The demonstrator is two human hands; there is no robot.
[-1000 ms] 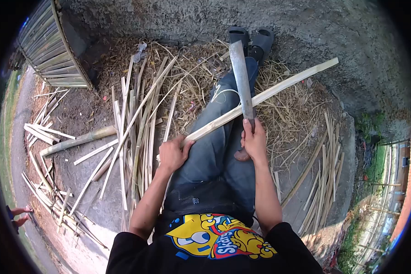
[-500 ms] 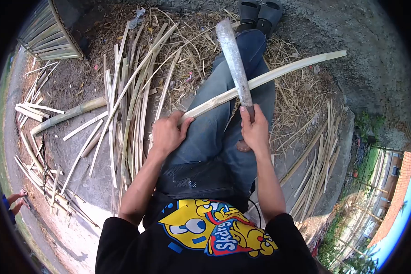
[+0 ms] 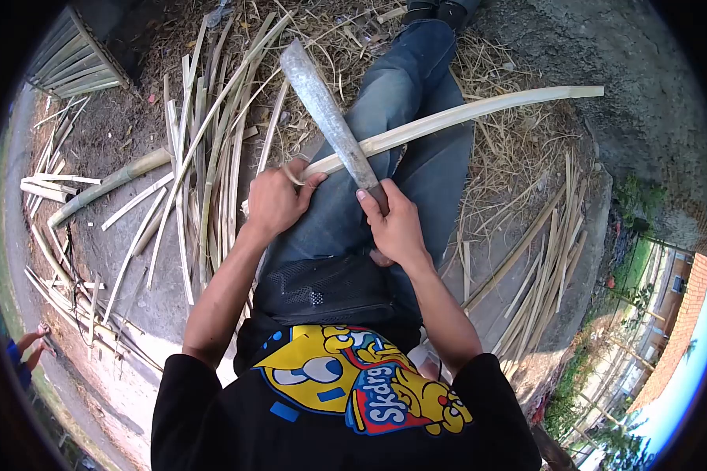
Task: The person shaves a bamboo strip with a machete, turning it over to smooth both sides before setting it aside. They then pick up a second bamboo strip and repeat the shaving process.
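My left hand (image 3: 277, 198) is closed around the near end of a long pale bamboo strip (image 3: 448, 115), which slants across my jeans up to the right. A thin curl of shaving (image 3: 294, 170) loops over the fingers of that hand. In my right hand (image 3: 397, 224) is the handle of a machete (image 3: 326, 110). Its broad, worn blade points up and left, crossing over the strip a short way from my left hand. Most of the handle is hidden in my grip.
Many split bamboo strips (image 3: 232, 149) lie on the ground at left, beside a bamboo pole (image 3: 111, 188). Another pile of strips (image 3: 543, 259) is at right. Dry shavings (image 3: 511, 165) surround my legs. A slatted bamboo frame (image 3: 75, 55) stands upper left; a person's hands (image 3: 35, 337) show at far left.
My right hand has moved left along the strip with the machete, whose blade now leans further left and lies nearer my left hand. A shaving curl now shows at the left fingers.
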